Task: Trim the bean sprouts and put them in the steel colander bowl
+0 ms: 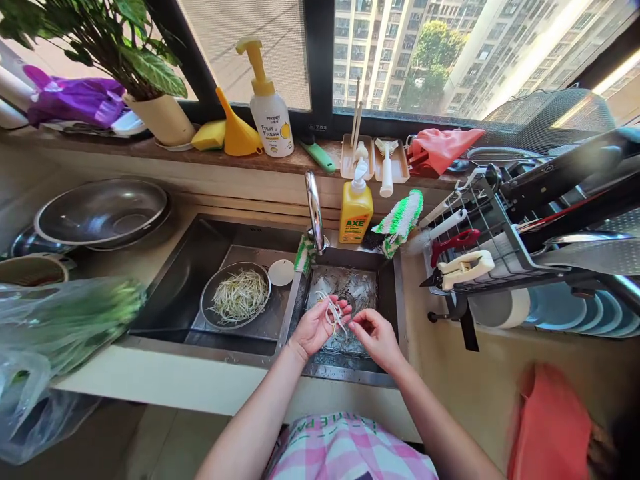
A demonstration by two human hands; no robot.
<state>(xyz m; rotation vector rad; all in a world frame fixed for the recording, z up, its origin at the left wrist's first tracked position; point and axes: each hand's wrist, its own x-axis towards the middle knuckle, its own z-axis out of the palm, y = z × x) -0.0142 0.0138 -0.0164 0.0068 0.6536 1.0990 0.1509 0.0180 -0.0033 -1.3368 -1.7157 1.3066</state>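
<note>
Over the right sink basin, my left hand [314,328] is palm up and holds a few white bean sprouts [334,316] across its fingers. Close beside it on the right is my right hand [374,337], its thumb and fingertips pinched near the sprouts' ends; what is between them is too small to name. Below both hands, the right basin [395,313] holds water with loose sprouts or scraps in it. In the left basin [170,287] sits a round metal bowl [239,325] heaped with bean sprouts [240,295].
A faucet [314,207] stands behind the basins, beside a yellow detergent bottle [356,213]. At right is a dish rack [505,227] with utensils and plates. Bagged greens [80,320] and a large wok [103,213] are at left.
</note>
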